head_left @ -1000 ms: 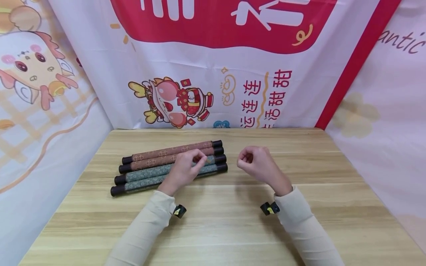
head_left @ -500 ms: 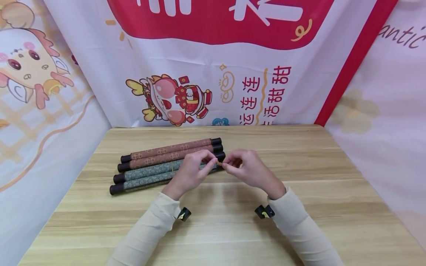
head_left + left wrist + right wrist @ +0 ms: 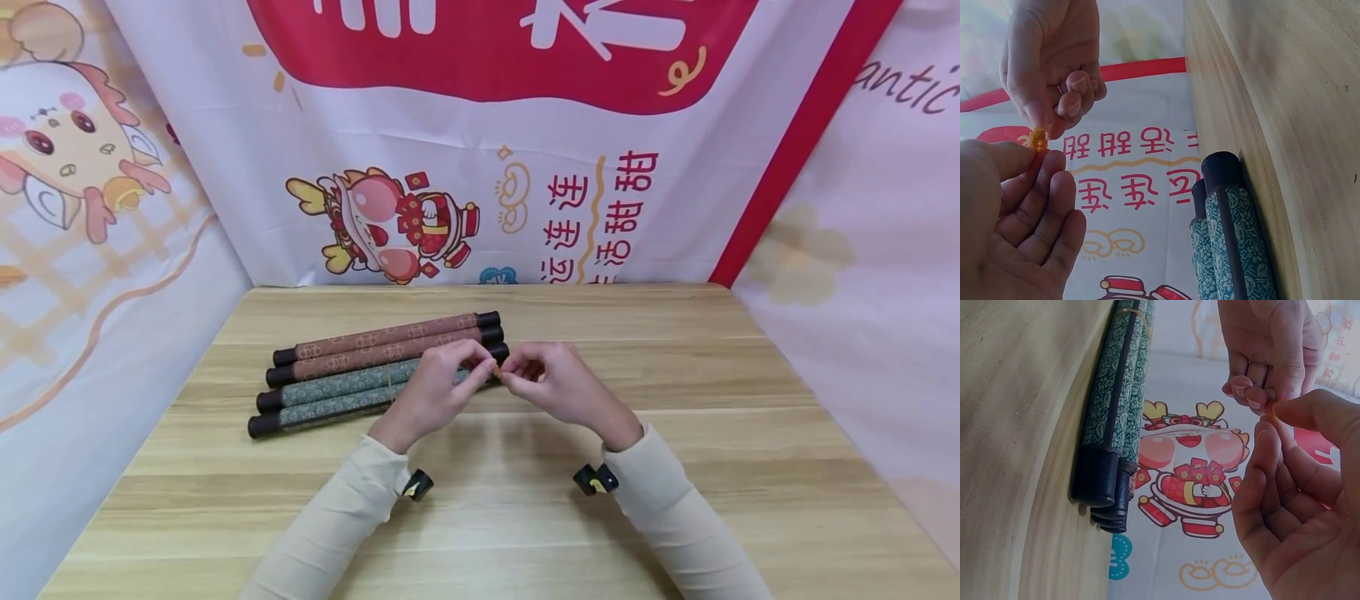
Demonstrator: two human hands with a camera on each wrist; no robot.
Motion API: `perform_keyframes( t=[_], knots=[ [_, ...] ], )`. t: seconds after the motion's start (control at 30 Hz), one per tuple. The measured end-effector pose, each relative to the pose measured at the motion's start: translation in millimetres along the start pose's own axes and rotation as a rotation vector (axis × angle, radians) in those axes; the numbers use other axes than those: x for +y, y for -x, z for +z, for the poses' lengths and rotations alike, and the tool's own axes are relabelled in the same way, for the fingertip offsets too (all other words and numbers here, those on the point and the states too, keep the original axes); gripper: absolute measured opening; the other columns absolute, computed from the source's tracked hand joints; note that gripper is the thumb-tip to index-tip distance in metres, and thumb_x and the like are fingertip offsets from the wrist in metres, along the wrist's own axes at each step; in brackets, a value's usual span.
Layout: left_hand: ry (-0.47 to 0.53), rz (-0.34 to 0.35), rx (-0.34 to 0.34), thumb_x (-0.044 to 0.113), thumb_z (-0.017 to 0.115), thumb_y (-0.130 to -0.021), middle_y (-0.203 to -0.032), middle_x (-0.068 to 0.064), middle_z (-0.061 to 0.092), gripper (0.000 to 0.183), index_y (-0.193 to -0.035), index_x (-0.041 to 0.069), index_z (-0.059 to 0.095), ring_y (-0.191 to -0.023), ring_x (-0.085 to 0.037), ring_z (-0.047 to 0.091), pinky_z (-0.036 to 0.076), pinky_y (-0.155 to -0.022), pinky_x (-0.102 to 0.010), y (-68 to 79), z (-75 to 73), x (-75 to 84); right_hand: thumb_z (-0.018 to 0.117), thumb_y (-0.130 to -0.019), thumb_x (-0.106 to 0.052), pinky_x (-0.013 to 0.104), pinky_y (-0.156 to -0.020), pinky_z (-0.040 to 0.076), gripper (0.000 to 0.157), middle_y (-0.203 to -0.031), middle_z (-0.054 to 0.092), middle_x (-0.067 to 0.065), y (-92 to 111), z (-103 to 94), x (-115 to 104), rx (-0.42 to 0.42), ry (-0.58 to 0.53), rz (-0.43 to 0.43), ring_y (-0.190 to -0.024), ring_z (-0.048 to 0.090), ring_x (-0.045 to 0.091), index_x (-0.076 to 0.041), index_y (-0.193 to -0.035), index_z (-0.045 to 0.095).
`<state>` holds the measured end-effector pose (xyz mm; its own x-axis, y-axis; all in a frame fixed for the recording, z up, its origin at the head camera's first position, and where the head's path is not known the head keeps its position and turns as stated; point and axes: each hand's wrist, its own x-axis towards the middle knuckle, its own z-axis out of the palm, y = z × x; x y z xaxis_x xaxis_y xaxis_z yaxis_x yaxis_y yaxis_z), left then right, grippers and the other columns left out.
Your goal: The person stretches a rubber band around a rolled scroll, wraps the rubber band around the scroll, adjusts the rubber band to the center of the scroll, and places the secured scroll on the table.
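Observation:
My left hand [image 3: 438, 383] and right hand [image 3: 558, 379] meet fingertip to fingertip above the table. Between them is a small bunched orange band [image 3: 1038, 139], pinched by thumb and forefinger on each side. In the right wrist view the fingertips hide most of it. Just behind the hands lie two green patterned scrolls [image 3: 337, 387] with dark end knobs. Two brown patterned scrolls [image 3: 390, 337] lie beyond them, side by side and slightly slanted. A thin yellowish band [image 3: 1135, 312] goes round the green scrolls. My left hand overlaps their right part in the head view.
The wooden table [image 3: 480, 525] runs back to a printed white and red cloth [image 3: 450, 142]. More printed cloth hangs along the left and right sides. A small black camera [image 3: 417, 484] sits at the left wrist, and another black camera [image 3: 596, 479] at the right.
One second ago the hands were apart; the right hand has moved left and the left slightly right until they met at the orange band. Over the last half second they have closed up slightly.

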<state>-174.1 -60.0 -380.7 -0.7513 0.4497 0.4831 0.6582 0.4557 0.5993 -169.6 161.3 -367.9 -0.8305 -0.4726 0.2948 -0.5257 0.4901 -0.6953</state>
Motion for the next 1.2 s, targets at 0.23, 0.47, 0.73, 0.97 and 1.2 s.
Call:
perform_keyframes(
  t=[0.23,0.47,0.73,0.97,1.2],
  knots=[
    [-0.025,0.014,0.018,0.015,0.065,-0.106,-0.098,-0.002,0.075,0.012,-0.102,0.010,0.075,-0.080,-0.009,0.063,0.054,-0.074,-0.026,0.2,1.0,2.0,0.074,-0.097,-0.010,0.027,-0.067,0.058,0.007,-0.082,0.073,-0.001,0,0.4,-2,-0.004,-0.029,0.003,-0.073,0.065,0.009,-0.006,-0.093,0.078],
    [-0.059,0.024,0.019,0.013,0.065,-0.105,-0.095,-0.003,0.075,0.012,-0.100,0.007,0.074,-0.077,-0.011,0.064,0.057,-0.071,-0.029,0.1,-5.8,-3.8,0.069,-0.094,-0.007,0.026,-0.065,0.056,0.007,-0.081,0.071,0.001,0,-1.5,1,0.033,-0.005,0.029,-0.072,0.063,0.011,-0.008,-0.090,0.075],
    [-0.123,-0.133,0.053,0.010,0.066,-0.103,-0.090,-0.005,0.073,0.009,-0.099,0.006,0.073,-0.079,-0.014,0.065,0.059,-0.073,-0.033,0.4,-41.6,-27.7,0.067,-0.088,-0.005,0.023,-0.059,0.050,0.009,-0.078,0.068,0.005,1,-30.2,24,0.282,0.114,0.191,-0.068,0.059,0.018,-0.011,-0.085,0.072],
    [-0.057,-0.208,-0.010,0.020,0.061,-0.108,-0.098,-0.006,0.077,0.015,-0.105,0.012,0.074,-0.085,-0.016,0.067,0.056,-0.076,-0.033,1.4,-40.6,-32.4,0.070,-0.093,-0.008,0.027,-0.063,0.053,0.007,-0.083,0.072,0.004,1,-29.7,30,0.208,0.042,0.086,-0.072,0.061,0.017,-0.011,-0.090,0.075],
    [0.041,-0.117,-0.069,0.023,0.065,-0.106,-0.101,-0.001,0.076,0.013,-0.106,0.014,0.074,-0.092,-0.012,0.068,0.059,-0.082,-0.039,-1.4,-24.8,-18.6,0.073,-0.096,-0.009,0.028,-0.067,0.055,0.005,-0.086,0.073,0.001,0,-22.4,22,0.092,-0.030,0.053,-0.075,0.064,0.017,-0.010,-0.094,0.078]
  ],
)
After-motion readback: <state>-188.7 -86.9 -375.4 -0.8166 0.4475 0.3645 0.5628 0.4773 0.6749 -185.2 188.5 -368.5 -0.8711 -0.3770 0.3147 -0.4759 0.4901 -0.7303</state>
